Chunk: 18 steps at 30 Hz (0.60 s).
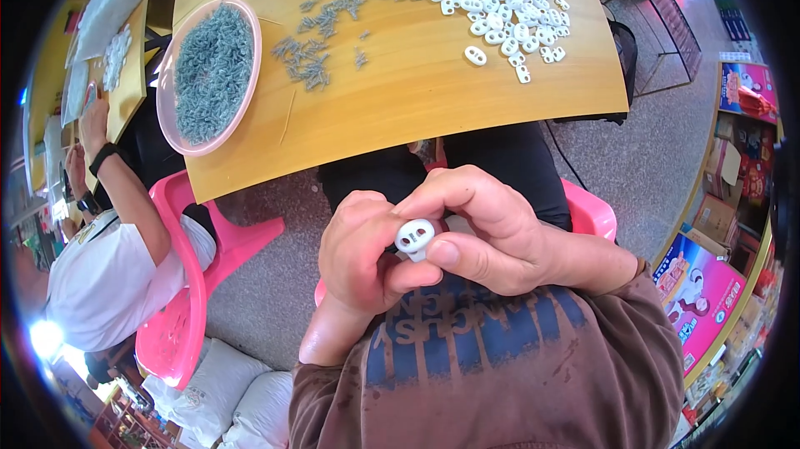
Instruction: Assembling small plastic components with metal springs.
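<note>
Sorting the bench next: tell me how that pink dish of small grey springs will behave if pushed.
The pink dish overhangs the wooden table edge, so it may tip. It looks thin and light. The heaped grey springs would probably shift and spill.

1. A curved-edged light wooden tabletop (pixel 400 107) fills the upper middle of the frame
2. Grey speckled stone floor (pixel 642 157) shows below and to the right of it
3. A pink plastic chair (pixel 187 282) stands at lower left, white stuffed sacks (pixel 242 403) beneath it
4. Colourful cardboard boxes (pixel 700 291) line the right edge
5. A dark wire rack (pixel 667 24) stands at upper right, with daylight glare in the corner above it
</note>
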{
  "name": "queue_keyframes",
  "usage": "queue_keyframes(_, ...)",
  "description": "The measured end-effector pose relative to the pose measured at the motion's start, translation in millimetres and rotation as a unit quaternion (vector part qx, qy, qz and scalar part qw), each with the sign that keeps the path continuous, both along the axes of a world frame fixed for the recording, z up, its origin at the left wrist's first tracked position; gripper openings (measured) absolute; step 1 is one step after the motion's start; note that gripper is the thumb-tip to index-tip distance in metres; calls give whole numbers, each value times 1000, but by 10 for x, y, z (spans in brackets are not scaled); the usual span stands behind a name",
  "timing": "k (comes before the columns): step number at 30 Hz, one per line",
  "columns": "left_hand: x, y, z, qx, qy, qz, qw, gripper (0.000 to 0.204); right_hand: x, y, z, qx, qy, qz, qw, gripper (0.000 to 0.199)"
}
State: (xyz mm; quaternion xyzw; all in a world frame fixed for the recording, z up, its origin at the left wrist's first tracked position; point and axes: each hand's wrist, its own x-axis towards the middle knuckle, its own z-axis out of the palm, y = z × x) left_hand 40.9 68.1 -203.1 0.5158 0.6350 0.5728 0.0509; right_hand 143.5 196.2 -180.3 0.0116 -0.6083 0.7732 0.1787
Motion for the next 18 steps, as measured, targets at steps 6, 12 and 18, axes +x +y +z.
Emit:
queue_keyframes(6, 17, 10, 20, -5, 15, -12, 1000, 52, 9, 50, -32, 49, 20, 25, 998, 25)
queue_keyframes(12, 9, 78, 26, -1, 51, 11, 999, 52, 30, 15, 2, -38, 1, 24, 999, 22)
queue_keyframes(18, 6, 122, 44, -20, 75, 30, 996, 53, 44, 0, -34, -63, -9, 32, 997, 23)
